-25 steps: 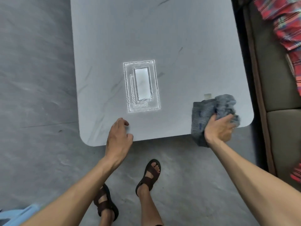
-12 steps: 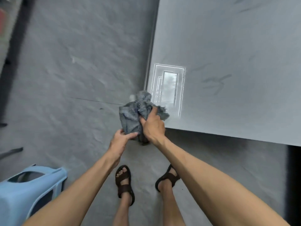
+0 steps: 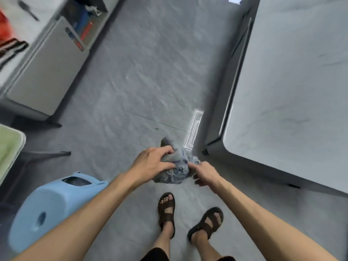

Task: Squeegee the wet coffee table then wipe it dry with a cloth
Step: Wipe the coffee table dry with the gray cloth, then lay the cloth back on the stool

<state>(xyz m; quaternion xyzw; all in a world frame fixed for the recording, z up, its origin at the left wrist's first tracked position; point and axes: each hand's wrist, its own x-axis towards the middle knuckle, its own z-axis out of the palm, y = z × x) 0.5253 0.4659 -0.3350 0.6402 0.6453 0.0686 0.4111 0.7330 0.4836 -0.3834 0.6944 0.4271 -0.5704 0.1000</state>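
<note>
Cloth [image 3: 174,169] sat bunched between both hands over the floor, left hand [image 3: 152,163] clamped on it, right hand [image 3: 204,173] pinching; wringing evenly would suit before returning to the coffee table [image 3: 293,91].

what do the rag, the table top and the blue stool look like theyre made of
Crumpled grey-blue cloth: soft woven or terry fabric, going by its loose folds and fuzzy edges; both hands grip it. Pale grey coffee table top: looks like stone or a stone-look slab, with faint dark veins and a smooth, slightly glossy face. Light blue stool: apparently moulded plastic, with rounded one-piece form and dull sheen.
</note>
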